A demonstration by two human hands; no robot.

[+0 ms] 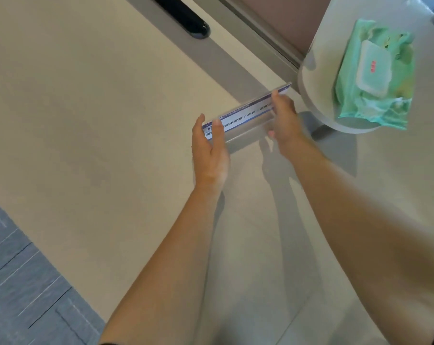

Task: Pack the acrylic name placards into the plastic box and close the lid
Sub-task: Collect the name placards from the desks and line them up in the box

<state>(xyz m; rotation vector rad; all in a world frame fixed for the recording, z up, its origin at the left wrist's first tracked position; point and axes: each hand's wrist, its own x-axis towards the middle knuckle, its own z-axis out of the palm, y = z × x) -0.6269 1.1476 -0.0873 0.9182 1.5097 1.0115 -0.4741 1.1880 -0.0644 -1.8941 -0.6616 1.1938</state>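
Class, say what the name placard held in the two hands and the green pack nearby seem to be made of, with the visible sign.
The placard: clear, glossy rigid plastic, likely acrylic; the table shows through its base and its edges glint. A printed paper insert seems to sit inside. The green pack: soft, crinkled plastic film with a stiffer, translucent flip lid.

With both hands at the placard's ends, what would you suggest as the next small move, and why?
Probably lift the placard off the table: the left hand and right hand grip its ends, and it seems to rest there, ready to carry.
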